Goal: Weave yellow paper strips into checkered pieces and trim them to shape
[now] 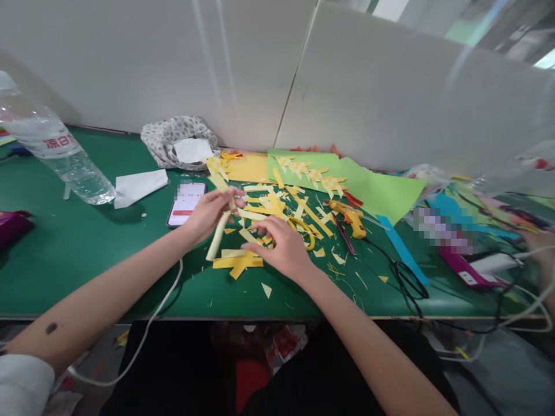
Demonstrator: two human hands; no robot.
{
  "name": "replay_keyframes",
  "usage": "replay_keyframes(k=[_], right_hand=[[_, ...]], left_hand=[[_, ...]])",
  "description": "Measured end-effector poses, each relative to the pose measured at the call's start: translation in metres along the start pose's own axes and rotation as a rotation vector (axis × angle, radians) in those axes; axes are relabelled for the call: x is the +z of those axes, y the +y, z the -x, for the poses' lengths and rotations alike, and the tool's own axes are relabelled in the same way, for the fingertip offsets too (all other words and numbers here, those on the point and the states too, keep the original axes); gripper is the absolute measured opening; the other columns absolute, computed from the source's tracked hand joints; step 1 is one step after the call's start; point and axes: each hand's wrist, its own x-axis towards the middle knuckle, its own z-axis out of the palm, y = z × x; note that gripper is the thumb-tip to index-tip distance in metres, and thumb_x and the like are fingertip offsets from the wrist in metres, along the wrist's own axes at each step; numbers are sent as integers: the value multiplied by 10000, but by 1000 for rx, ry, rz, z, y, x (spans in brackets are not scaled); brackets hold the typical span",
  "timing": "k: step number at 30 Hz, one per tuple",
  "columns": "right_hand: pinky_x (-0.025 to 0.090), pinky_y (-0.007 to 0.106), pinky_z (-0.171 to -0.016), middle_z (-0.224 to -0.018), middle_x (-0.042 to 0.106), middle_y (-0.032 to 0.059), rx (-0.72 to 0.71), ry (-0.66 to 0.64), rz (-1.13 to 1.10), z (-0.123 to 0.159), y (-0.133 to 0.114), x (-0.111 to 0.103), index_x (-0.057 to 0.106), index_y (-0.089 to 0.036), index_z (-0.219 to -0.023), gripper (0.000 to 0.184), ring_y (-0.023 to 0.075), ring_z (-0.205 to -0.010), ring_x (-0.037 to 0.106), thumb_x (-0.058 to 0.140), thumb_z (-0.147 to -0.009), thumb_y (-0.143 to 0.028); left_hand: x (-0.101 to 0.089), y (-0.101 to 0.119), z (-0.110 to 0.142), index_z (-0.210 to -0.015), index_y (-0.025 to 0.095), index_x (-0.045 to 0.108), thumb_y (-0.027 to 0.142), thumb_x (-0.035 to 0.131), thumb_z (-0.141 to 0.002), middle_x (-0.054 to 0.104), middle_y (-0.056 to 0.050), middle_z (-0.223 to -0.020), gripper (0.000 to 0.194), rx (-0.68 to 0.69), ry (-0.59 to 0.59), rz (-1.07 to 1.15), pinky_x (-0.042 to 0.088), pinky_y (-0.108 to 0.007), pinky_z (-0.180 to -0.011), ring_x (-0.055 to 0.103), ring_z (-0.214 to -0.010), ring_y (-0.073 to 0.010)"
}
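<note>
My left hand (213, 211) is closed on a pale yellow paper strip (218, 236), which hangs down at a slant below the fingers and also sticks out above them. To its right, my right hand (280, 242) hovers over the paper pile with curled, parted fingers and nothing visible in them. Under and between the hands lie many yellow paper scraps (277, 203). Wider yellow strips (237, 263) cross each other near the front. Yellow-handled scissors (309, 231) lie partly hidden behind my right hand.
A yellow glue gun (349, 218) with a black cord lies right of the scraps. Folded paper pieces (310, 172) rest on green sheets (381, 193). A phone (187, 202), a tilted water bottle (58, 144) and a patterned cloth bag (173, 136) stand left. Another person's arm (541, 254) shows far right.
</note>
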Motion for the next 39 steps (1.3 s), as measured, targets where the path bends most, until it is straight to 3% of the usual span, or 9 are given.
replay_keyframes(k=[3, 6, 13, 18, 22, 25, 27, 32, 39], right_hand=[[393, 272, -612, -763, 607, 16, 87, -340, 32, 0, 0, -4, 611, -204, -787, 315, 175, -780, 538, 700, -681, -487], [360, 259, -607, -704, 594, 1, 121, -456, -8, -1, 0, -10, 593, -197, -659, 258, 155, -751, 514, 721, -683, -419], [418, 262, -603, -728, 625, -6, 243, -231, -318, -6, 7, -32, 619, -199, -642, 238, 115, -653, 541, 662, -738, -412], [486, 289, -623, -722, 648, 15, 447, 89, -474, -9, 29, -35, 651, -180, -731, 274, 133, -654, 582, 661, -714, -454], [538, 301, -615, -709, 611, -16, 537, 330, -684, -9, 37, -30, 624, -201, -987, 351, 132, -647, 596, 666, -713, -416], [552, 289, -591, -727, 587, -35, 472, 258, -731, -8, 27, -25, 582, -253, -1106, 367, 109, -584, 587, 629, -750, -329], [539, 274, -586, -809, 609, -7, 402, 173, -650, -7, 15, -23, 646, -237, -984, 210, 98, -583, 599, 548, -801, -268], [517, 278, -689, -970, 640, 47, 215, -13, -504, -4, -3, -19, 679, -198, -867, 142, 155, -835, 626, 580, -777, -247], [513, 275, -640, -783, 662, 26, 227, 114, -455, -3, 1, -7, 661, -201, -708, 82, 148, -731, 622, 666, -723, -282]], left_hand=[[-11, 12, -8, -829, 163, 606, 333, 558, -858, 538, 36, -585, 179, 77, 130, 262, 287, -131, -328, 395, -379, -22], [-20, 19, -14, -734, 172, 527, 282, 480, -903, 382, 78, -480, 207, 51, 115, 422, 197, -144, -300, 243, -315, -22], [-12, 11, -10, -616, 178, 399, 361, 508, -876, 267, 89, -466, 336, -34, 10, 236, 187, -158, -338, 197, -344, -35], [5, -10, 1, -527, 166, 434, 409, 587, -799, 368, 55, -454, 396, -86, -124, -273, 188, -194, -369, 278, -379, -42], [16, -21, 12, -514, 169, 547, 390, 648, -738, 458, 23, -464, 330, 46, -251, -651, 262, -230, -418, 383, -444, -84], [22, -22, 18, -436, 172, 513, 395, 663, -715, 394, 35, -412, 388, 161, -273, -758, 202, -244, -402, 304, -416, -71], [23, -22, 20, -409, 166, 477, 376, 685, -690, 353, 45, -396, 407, 200, -276, -806, 164, -247, -397, 257, -410, -62], [23, -23, 20, -427, 159, 494, 344, 668, -679, 389, 45, -407, 359, 191, -291, -824, 197, -225, -402, 293, -413, -60], [21, -26, 20, -498, 164, 615, 372, 650, -717, 503, 35, -421, 304, 224, -335, -807, 248, -198, -391, 379, -401, -65]])
